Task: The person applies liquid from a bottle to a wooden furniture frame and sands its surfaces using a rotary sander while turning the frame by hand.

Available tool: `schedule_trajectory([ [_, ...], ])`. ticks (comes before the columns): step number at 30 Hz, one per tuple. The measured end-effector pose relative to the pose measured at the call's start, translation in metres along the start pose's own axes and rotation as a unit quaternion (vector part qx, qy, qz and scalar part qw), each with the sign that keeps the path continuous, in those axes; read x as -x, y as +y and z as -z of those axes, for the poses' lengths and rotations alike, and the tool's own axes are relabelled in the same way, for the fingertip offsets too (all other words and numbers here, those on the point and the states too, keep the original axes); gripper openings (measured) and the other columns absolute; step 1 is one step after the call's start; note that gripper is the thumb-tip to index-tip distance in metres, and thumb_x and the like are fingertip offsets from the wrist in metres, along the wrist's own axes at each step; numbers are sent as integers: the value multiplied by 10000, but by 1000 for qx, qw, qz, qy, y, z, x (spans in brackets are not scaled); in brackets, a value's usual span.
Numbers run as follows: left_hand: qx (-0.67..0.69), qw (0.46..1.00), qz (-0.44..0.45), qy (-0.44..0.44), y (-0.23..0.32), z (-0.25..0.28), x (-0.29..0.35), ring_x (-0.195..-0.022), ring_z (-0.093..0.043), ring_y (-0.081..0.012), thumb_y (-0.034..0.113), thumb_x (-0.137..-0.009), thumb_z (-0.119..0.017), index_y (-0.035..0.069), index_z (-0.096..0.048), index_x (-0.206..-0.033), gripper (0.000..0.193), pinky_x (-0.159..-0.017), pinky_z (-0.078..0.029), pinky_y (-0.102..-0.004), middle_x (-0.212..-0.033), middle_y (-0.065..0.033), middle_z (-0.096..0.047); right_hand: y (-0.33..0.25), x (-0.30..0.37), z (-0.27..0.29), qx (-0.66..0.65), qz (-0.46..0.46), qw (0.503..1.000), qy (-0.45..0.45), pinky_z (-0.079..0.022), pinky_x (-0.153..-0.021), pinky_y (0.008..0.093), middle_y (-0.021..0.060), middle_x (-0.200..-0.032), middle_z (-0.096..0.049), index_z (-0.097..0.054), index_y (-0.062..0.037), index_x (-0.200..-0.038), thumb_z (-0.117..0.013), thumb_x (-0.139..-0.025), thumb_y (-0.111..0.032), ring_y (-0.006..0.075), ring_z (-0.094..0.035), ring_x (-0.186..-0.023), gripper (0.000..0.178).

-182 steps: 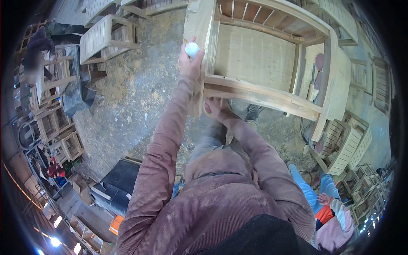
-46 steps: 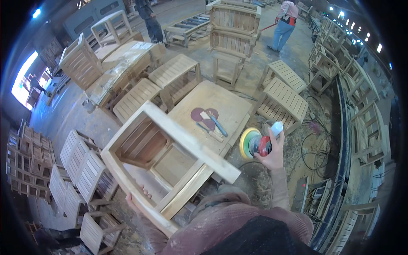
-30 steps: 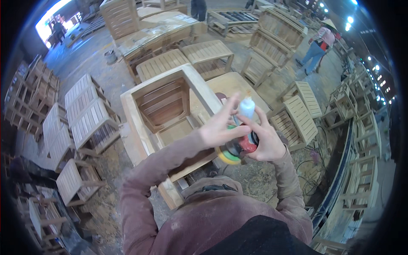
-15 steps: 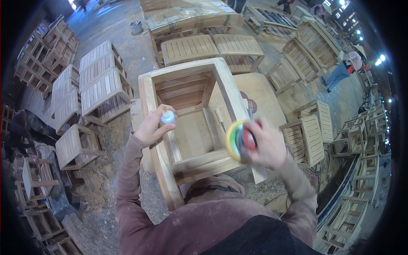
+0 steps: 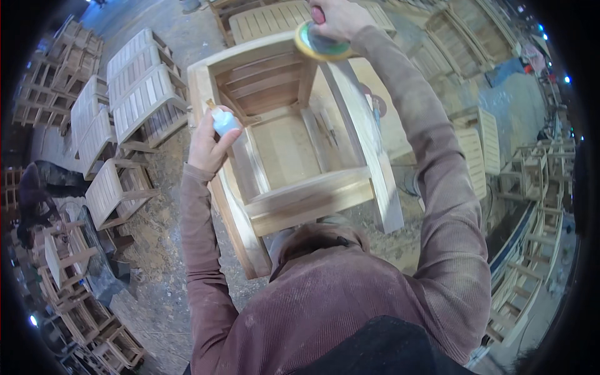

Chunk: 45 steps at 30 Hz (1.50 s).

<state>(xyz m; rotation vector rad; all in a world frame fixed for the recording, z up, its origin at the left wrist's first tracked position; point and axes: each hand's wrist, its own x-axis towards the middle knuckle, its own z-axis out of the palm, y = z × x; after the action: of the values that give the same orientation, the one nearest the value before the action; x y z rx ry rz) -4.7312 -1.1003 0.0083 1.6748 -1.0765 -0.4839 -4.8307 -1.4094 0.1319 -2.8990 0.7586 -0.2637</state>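
Note:
My left hand [image 5: 205, 150] is closed around a small pale-blue squeeze bottle [image 5: 223, 122] with a narrow brownish tip, beside the left rail of a wooden chair frame [image 5: 309, 199]. Reaching out over the frame's far right corner, my right hand [image 5: 347, 22] grips a round tool [image 5: 320, 49] by its red part. The tool has a yellow rim and green inside it; its exact kind is unclear. Whether its disc touches the wood cannot be told. The frame stands close in front of me, with a slatted panel [image 5: 265, 81] at its far end.
A thin tool with a pale handle [image 5: 329, 128] lies within the frame's outline. Right of the frame is a light board [image 5: 390, 115]. Slatted wooden stools [image 5: 147, 100] stand at left, others [image 5: 478, 150] at right. Another person in dark clothing [image 5: 40, 194] is at far left.
My right hand has carried the round tool away from me, from the near right rail to the frame's far corner. My left hand has shifted slightly left and tilted the bottle.

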Motion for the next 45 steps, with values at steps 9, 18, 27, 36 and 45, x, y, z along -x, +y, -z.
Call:
schedule_trajectory([
  [9, -5, 998, 9, -62, 3, -5, 4, -845, -578, -182, 166, -847, -567, 51, -494, -1090, 278, -775, -439, -297, -876, -76, -600, -22, 238, 29, -48, 0, 999, -15, -495, -680, 440, 168, -953, -507, -537, -152, -1016, -636, -705, -210, 342, -577, -815, 331],
  [18, 309, 951, 23, -17, 7, -4, 9, -822, -525, -106, 167, -904, -509, 63, -391, -1162, 302, -716, -418, -237, -931, -57, -569, -35, 249, 32, -63, -12, 997, -42, -494, -680, 400, 130, -952, -514, -565, -154, -1039, -721, -616, -214, 320, -567, -842, 455],
  [27, 166, 985, 6, 41, -1, -8, 0, -657, -546, -108, 205, -871, -572, 42, -496, -1080, 276, -591, -448, -266, -768, -27, -576, 5, -34, -17, 31, 31, 999, -22, -470, -785, 443, 175, -989, -603, -567, -93, -1073, -665, -629, -334, 355, -598, -885, 514],
  [36, 295, 943, -51, 142, -11, -7, 13, -737, -550, -130, 216, -871, -587, 46, -431, -1150, 362, -645, -455, -239, -880, -74, -570, -170, -136, -77, -48, 112, 984, -133, -497, -825, 362, 90, -1061, -647, -650, -190, -1034, -668, -624, -325, 258, -618, -978, 432],
  [45, 187, 893, -110, 393, -28, 89, 48, -640, -508, -115, 372, -907, -535, 42, -387, -1198, 465, -520, -417, -211, -932, -95, -583, -226, 13, -55, -130, 279, 950, -52, -497, -696, 418, 193, -891, -576, -605, -132, -945, -644, -661, -243, 335, -609, -804, 308],
])
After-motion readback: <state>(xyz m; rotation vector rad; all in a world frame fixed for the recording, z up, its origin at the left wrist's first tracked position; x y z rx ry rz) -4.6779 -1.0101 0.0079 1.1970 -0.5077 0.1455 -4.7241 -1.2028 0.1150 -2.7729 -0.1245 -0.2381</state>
